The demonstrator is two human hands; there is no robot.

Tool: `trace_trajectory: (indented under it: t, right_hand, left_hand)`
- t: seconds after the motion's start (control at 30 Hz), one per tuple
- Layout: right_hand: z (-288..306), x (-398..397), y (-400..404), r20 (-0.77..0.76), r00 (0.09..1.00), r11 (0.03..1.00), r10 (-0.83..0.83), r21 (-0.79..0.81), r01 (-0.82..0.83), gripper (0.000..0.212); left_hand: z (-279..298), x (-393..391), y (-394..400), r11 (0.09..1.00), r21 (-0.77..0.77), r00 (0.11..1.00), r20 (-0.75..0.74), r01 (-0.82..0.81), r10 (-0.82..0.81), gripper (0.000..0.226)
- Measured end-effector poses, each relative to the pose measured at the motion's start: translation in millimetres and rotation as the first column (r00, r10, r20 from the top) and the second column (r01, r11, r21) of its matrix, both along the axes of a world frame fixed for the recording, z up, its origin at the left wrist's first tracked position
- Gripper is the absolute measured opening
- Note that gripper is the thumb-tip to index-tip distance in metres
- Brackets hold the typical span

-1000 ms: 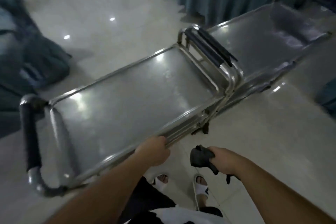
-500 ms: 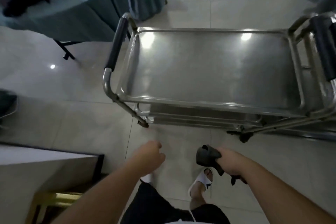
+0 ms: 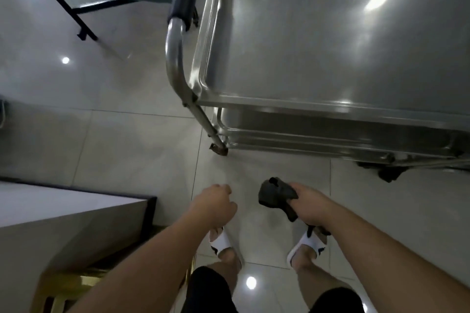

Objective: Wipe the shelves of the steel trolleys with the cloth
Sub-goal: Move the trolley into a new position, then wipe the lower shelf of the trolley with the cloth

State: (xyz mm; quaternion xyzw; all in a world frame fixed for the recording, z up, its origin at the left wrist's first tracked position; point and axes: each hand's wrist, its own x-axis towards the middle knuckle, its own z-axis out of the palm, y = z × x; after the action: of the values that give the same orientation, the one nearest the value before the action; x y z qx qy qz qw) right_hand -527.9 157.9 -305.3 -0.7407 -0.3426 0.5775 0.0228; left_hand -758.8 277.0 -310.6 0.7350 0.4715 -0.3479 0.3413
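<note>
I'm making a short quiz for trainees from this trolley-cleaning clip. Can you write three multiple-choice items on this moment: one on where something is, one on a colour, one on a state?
1. Where is the cloth?
A. On the top shelf
B. In the right hand
C. On the floor

2. What colour is the cloth?
A. White
B. Yellow
C. Dark, near black

3. What is the left hand doing?
A. Holding nothing, off the trolley
B. Gripping the trolley handle
C. Pressing on the top shelf

Answers:
1. B: the right hand grips the bunched cloth above the floor, in front of the steel trolley.
2. C: the cloth looks dark grey to black against the pale floor tiles.
3. A: the left hand is loosely curled in the air, empty, well short of the trolley handle and top shelf.
</note>
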Motion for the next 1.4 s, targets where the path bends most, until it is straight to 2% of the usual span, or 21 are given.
trace_trajectory:
  t: [0.1,0.2,0.37,0.57,0.7,0.83,0.93,1.0,1.13,1.3,1.4]
  right_hand:
    - [-62,-13,18,-0.031,0.999,1.0,0.017,0.009,-0.017,0.037]
    - [-125,-16,33,-0.028,0.999,1.0,0.021,0.018,-0.02,0.033]
    - [-222,-6,59,0.045,0.997,0.997,0.061,0.052,-0.063,0.033]
    - [-308,14,103,0.132,0.986,0.985,0.099,0.124,-0.116,0.036]
    - [-353,23,137,0.184,0.974,0.967,0.135,0.192,-0.17,0.029]
    - [-387,34,165,0.264,0.953,0.909,0.151,0.341,-0.238,0.029]
    - [-406,41,189,0.293,0.947,0.886,0.133,0.393,-0.246,0.053]
    - [-415,42,203,0.339,0.931,0.887,0.137,0.376,-0.267,0.06]
    - [-426,35,221,0.37,0.918,0.879,0.146,0.377,-0.292,0.057]
    - [-443,12,246,0.373,0.923,0.825,0.096,0.489,-0.284,0.055]
    - [-463,-9,263,0.385,0.921,0.786,0.05,0.554,-0.274,0.062]
  left_hand:
    - [-61,-6,6,1.0,0.011,1.0,-0.003,-0.008,0.008,0.056]
    - [-122,-15,9,1.0,0.02,1.0,-0.021,-0.011,0.011,0.057]
    - [-217,-19,21,0.997,0.072,1.0,-0.02,0.0,0.002,0.055]
    - [-308,-4,52,0.99,0.137,1.0,0.008,0.023,-0.025,0.055]
    - [-352,14,84,0.974,0.222,0.997,0.056,0.038,-0.051,0.052]
    - [-388,29,119,0.951,0.306,0.989,0.124,0.04,-0.081,0.038]
    - [-409,36,140,0.924,0.374,0.982,0.128,0.082,-0.139,0.032]
    - [-416,37,148,0.918,0.389,0.981,0.135,0.079,-0.142,0.031]
    - [-419,31,154,0.935,0.353,0.98,0.18,0.011,-0.08,0.027]
    - [-420,4,167,0.97,0.223,0.968,0.249,-0.099,0.041,0.034]
    - [-424,-12,183,0.954,0.174,0.936,0.299,-0.244,0.185,0.039]
